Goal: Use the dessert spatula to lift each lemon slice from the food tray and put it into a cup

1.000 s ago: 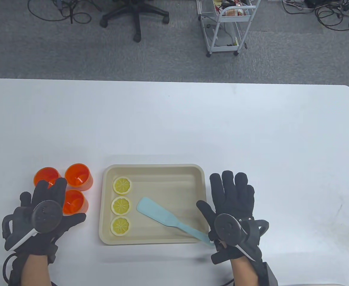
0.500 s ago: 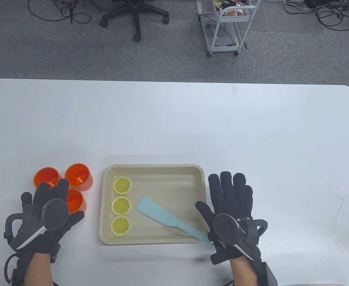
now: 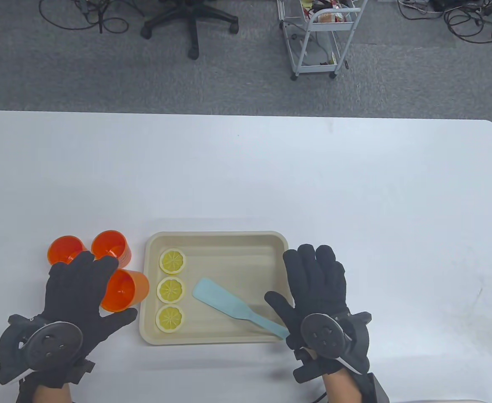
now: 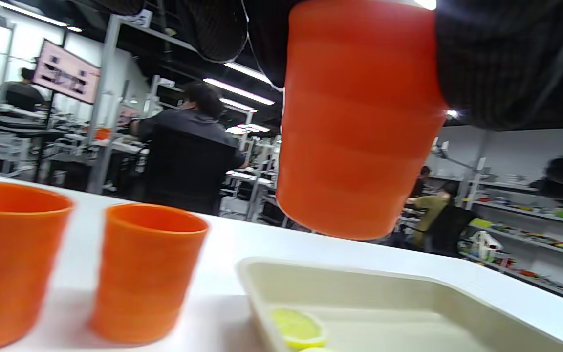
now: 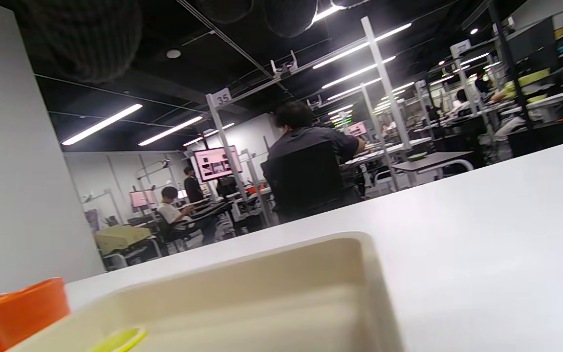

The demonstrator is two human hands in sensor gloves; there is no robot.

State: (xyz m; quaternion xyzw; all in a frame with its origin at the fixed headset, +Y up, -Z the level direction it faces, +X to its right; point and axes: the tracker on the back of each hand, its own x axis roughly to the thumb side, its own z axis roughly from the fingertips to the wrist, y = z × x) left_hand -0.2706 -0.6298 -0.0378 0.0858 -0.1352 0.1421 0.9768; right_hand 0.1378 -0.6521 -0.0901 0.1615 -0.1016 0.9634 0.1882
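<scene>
Three lemon slices [image 3: 172,289] lie in a column at the left of the food tray [image 3: 216,237], the dessert spatula [image 3: 233,307] beside them. The left hand [image 3: 77,294] grips a lifted orange cup [image 3: 124,289]; hold it upright beside the tray. The right hand [image 3: 317,289] hovers, fingers seemingly straight, near the handle: take that end firmly.

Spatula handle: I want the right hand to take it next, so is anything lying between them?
Nothing visible does. The spatula lies in the tray, its handle running under the open right hand.
</scene>
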